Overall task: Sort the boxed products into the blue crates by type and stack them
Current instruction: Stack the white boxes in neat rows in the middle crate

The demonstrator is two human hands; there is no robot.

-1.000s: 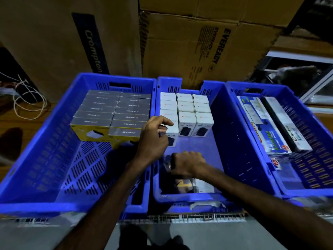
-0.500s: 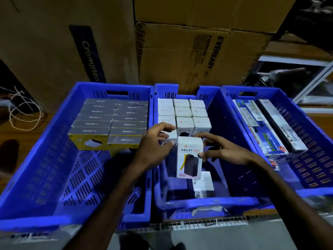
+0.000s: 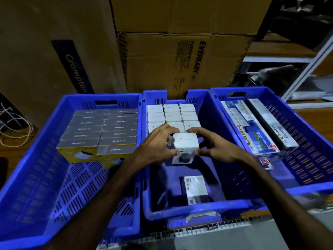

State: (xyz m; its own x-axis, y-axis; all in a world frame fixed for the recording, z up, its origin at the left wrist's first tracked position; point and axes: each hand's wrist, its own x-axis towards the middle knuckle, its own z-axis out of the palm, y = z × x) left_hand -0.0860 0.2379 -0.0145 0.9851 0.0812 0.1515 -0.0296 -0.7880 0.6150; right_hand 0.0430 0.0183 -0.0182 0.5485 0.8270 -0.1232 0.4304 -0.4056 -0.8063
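Note:
Three blue crates stand side by side. The middle crate (image 3: 180, 210) holds rows of white boxes (image 3: 172, 115) at its far end. My left hand (image 3: 156, 147) and my right hand (image 3: 214, 147) grip one white box (image 3: 185, 144) from both sides, upright, just in front of those rows. Another box (image 3: 195, 189) lies flat on the crate floor near me. The left crate (image 3: 36, 177) holds grey-topped yellow boxes (image 3: 100, 130) in two columns. The right crate (image 3: 315, 145) holds long flat boxes (image 3: 252, 130).
Big cardboard cartons (image 3: 171, 60) stand right behind the crates. A coil of pale cable (image 3: 12, 130) lies on the wooden surface at the left. Metal shelving (image 3: 306, 65) rises at the back right. A wire rack edge (image 3: 198, 230) runs under the crates' near side.
The white box was turned from showing its printed front to standing upright with its top up, and both hands carried it back toward the white rows. My right hand now grips it.

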